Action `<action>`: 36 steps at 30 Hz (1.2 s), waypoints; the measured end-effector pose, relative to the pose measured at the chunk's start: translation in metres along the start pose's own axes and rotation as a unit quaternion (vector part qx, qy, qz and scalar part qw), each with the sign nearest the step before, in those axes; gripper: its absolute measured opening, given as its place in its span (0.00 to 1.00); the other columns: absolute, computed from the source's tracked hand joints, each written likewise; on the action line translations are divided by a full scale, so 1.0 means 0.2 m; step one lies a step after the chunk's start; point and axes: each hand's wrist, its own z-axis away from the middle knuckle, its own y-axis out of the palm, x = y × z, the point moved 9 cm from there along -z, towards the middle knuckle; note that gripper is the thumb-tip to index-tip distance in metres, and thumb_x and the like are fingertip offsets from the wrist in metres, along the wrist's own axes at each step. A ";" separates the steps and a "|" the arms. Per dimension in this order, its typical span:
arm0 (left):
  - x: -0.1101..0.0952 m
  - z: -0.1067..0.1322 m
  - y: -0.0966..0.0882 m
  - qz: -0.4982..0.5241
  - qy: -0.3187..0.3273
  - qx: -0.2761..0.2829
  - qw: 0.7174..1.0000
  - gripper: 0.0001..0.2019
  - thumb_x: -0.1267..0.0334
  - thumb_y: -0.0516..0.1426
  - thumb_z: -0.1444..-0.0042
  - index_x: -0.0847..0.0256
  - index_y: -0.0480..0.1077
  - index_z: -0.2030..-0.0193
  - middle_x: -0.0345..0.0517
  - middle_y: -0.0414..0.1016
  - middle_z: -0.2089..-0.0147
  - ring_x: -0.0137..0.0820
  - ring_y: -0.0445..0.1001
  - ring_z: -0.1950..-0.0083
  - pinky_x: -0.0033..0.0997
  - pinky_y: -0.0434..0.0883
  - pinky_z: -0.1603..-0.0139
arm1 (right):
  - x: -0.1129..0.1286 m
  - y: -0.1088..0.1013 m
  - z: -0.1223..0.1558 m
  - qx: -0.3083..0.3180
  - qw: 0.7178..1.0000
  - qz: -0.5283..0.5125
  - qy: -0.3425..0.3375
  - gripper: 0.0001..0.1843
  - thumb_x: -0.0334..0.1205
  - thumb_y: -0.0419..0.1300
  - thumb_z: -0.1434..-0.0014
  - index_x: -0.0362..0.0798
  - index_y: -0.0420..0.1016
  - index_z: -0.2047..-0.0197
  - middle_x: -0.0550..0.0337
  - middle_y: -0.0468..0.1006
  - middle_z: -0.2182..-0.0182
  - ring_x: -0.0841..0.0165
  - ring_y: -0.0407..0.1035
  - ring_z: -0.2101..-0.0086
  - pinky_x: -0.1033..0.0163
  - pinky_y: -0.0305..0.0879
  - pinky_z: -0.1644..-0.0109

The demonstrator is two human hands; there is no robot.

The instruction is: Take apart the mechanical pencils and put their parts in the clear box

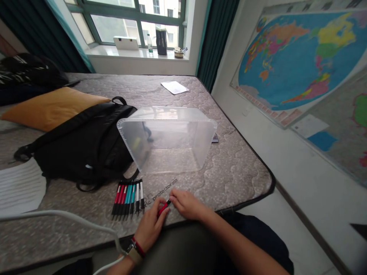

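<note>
Between my two hands, over the front edge of the mattress, is a red and black pen (163,208). My left hand (151,221) is closed around its red barrel. The fingers of my right hand (185,203) pinch the black end. To the left of my hands a row of several pens (129,198) lies side by side on the mattress, with red, teal and white barrels and black grips. Behind the hands a clear plastic bin (168,139) rests on its side, its open mouth facing me.
A black backpack (86,145) and an orange pillow (57,107) lie at left on the mattress (229,168). Printed paper (21,187) is at far left. A white cable (71,217) crosses near my left wrist. A white sheet (174,87) lies toward the window. A wall map (298,61) hangs at right.
</note>
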 end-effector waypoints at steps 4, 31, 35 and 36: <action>0.00 0.00 0.01 0.018 -0.003 0.015 1.000 0.15 0.51 0.44 0.32 0.57 0.65 0.54 0.37 0.70 0.73 0.31 0.71 0.72 0.28 0.64 0.67 | -0.01 0.00 0.01 0.000 1.000 -0.014 0.001 0.11 0.41 0.48 0.30 0.48 0.69 0.55 0.58 0.76 0.65 0.67 0.68 0.65 0.64 0.59 0.61; 0.01 -0.01 -0.02 -0.009 0.000 -0.013 1.000 0.15 0.50 0.51 0.35 0.58 0.65 0.52 0.32 0.63 0.77 0.30 0.65 0.75 0.27 0.57 0.71 | -0.02 -0.01 -0.02 0.009 0.999 -0.035 0.007 0.19 0.45 0.48 0.30 0.47 0.69 0.70 0.63 0.70 0.75 0.70 0.63 0.73 0.65 0.53 0.68; 0.02 -0.01 0.00 0.042 -0.010 0.012 0.999 0.13 0.51 0.48 0.34 0.58 0.63 0.54 0.34 0.69 0.76 0.30 0.69 0.74 0.27 0.60 0.70 | -0.02 -0.01 -0.02 0.008 1.000 -0.029 0.005 0.18 0.44 0.48 0.30 0.47 0.69 0.69 0.62 0.71 0.74 0.70 0.63 0.72 0.65 0.54 0.67; 0.02 -0.01 0.01 0.051 -0.011 0.020 0.998 0.13 0.51 0.48 0.33 0.58 0.63 0.54 0.34 0.70 0.76 0.30 0.70 0.74 0.27 0.61 0.69 | -0.02 -0.01 -0.01 0.007 1.000 -0.026 0.004 0.18 0.44 0.48 0.30 0.47 0.69 0.68 0.62 0.71 0.74 0.70 0.64 0.72 0.65 0.54 0.66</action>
